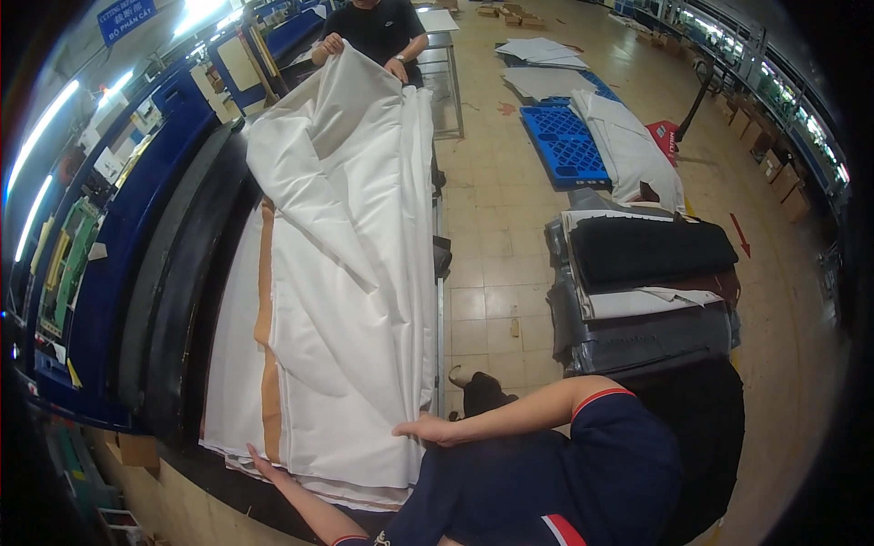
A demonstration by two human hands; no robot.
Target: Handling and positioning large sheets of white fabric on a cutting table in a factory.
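A long white fabric lies in layers in front of me, its far part lifted into a loose, wrinkled fold. My left hand rests at the near left edge of the layers, fingers stretched out along it. On the near right side, my right hand grips the fabric's edge, and creases run from its fingertips. A brown strip runs lengthwise left of the top fabric, over the white layers below. At the far end, another person in a dark shirt holds the raised fabric with both hands.
A dark, long machine bed with blue sides runs along the left. To my right are stacked dark fabric rolls and grey bundles. Farther back are a blue pallet, white sheets and a red pallet jack.
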